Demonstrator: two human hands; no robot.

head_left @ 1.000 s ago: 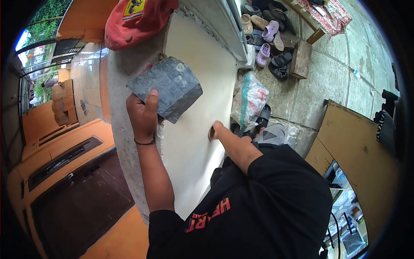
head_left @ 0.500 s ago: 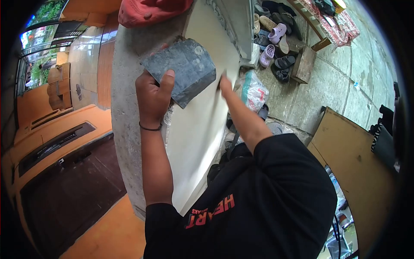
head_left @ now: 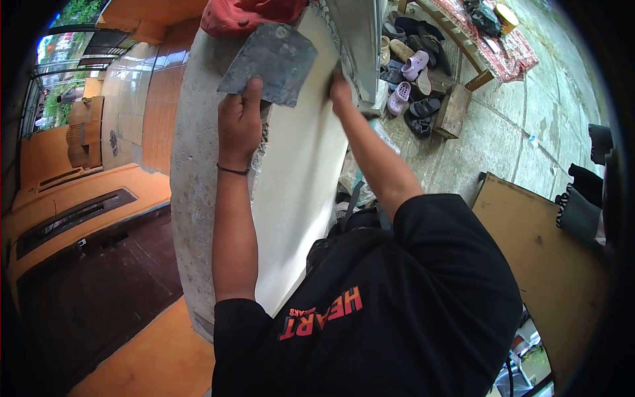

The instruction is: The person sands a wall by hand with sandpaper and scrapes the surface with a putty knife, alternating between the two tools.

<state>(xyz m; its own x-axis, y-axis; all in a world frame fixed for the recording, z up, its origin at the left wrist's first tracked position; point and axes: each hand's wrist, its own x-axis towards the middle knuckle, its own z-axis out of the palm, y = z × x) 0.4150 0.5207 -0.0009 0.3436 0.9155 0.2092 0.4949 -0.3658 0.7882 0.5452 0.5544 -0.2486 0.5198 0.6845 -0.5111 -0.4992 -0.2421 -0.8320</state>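
Matt grey sheet (head_left: pixel 272 65), rough concrete ledge (head_left: pixel 196 152), smooth pale wall face (head_left: pixel 291 172)

The grey sheet looks dull and scuffed, with lighter blotches; the concrete ledge is pitted and grainy, while the pale wall face has a soft sheen low down; the cap (head_left: pixel 248 16) is red cloth, the shirt (head_left: pixel 430 278) matt black cloth with a printed front; the lilac clogs (head_left: pixel 415 65) look like smooth plastic, the small box (head_left: pixel 454 111) like rough wood; the floor tiles (head_left: pixel 129 92) are glossy

Free room along pale wall (head_left: pixel 291 178), red cap (head_left: pixel 248 16) obstructing concrete ledge (head_left: pixel 196 159)
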